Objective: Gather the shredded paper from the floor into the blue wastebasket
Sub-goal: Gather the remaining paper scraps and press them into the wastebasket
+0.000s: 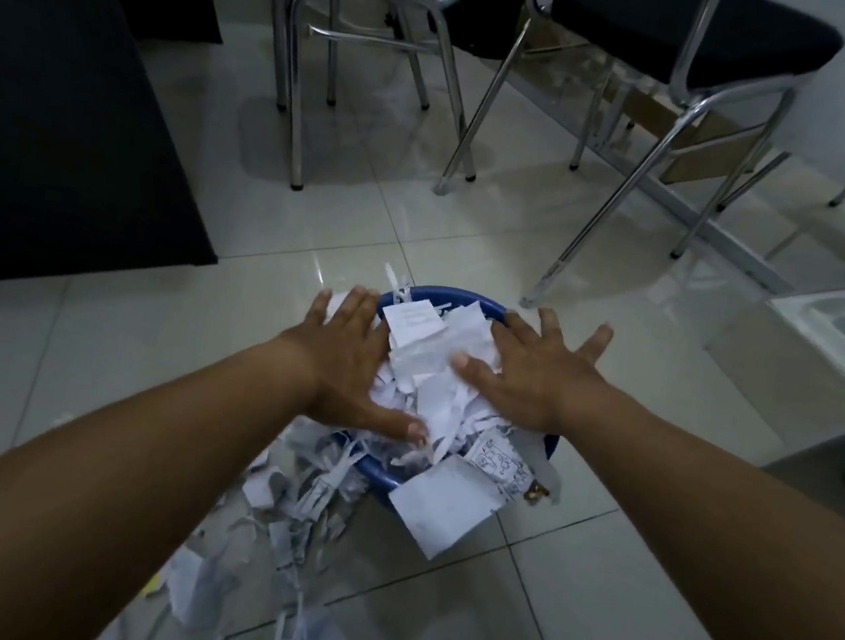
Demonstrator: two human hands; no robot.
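Floor, lower left: loose scraps trail from the near side of the basket toward the camera, not yet gathered.

Left hand: fingers spread wide and flat, palm down on the left side of the heap, gripping nothing.

Centre: shredded paper is piled above the rim of the blue wastebasket. A larger sheet hangs over the near edge.

Right hand: also splayed flat, pressing the right side of the heap.

Judgement: the step in hand is packing the load down to make room. Next, tuck in the overhang, then scoop up the scraps. Press gently, since an overfull basket could spill.
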